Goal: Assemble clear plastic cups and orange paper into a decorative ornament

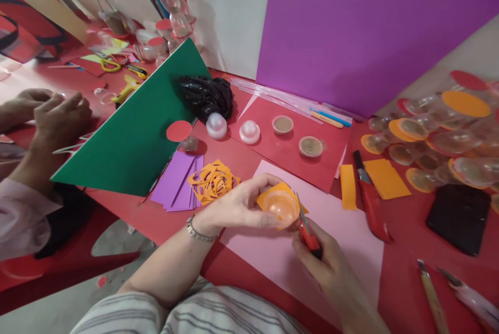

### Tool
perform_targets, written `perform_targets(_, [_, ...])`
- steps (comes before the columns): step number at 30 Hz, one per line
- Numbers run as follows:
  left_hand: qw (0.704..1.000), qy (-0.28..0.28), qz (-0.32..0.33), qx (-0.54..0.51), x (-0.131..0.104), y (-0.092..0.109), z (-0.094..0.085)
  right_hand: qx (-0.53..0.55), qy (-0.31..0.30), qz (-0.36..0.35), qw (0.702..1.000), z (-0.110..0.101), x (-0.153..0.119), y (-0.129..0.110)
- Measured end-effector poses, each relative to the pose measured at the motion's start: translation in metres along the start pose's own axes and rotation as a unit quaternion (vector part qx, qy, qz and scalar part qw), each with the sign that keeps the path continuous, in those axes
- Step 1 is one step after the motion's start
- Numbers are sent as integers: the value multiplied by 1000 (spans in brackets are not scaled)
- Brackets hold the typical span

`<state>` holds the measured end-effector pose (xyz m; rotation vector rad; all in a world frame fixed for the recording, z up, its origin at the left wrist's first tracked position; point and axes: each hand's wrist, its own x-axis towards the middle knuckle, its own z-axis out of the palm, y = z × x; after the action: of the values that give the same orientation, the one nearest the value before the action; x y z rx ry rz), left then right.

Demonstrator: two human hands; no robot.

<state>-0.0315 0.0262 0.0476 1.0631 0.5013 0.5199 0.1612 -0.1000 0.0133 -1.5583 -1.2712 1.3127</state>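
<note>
My left hand holds a clear plastic dome against a square of orange paper, thumb on the near side. In my right hand are red-handled scissors, their blades pointing up at the right edge of the orange paper beside the dome. Both hands are above a pink sheet. To the left of my left hand lies a pile of orange paper offcuts, next to purple paper strips.
A green board leans at the left, with another person's hands beyond it. A black bag, two clear domes and two sand-filled cups stand behind. Hourglass shapes, a red cutter and a black phone-like object are right.
</note>
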Motion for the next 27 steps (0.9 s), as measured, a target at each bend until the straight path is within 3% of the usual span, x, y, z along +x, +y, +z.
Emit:
perform_targets(3, [997,66,1,-46,4,-8,4,29,11,19,999,2,0,-2])
perform_targets(10, [981,111,12,-161,11,-17,16,70,33,66,995,6,-1,-9])
perform_targets(14, [984,100,4,-148,10,-18,15,78,56,69,993,8,-2,-7])
perform_targets(20, [988,82,-22,-125,6,-18,13,53,29,35,998,4,0,8])
perform_targets(27, [992,68,-15,-108,6,-15,11,70,30,88,993,3,-4,-8])
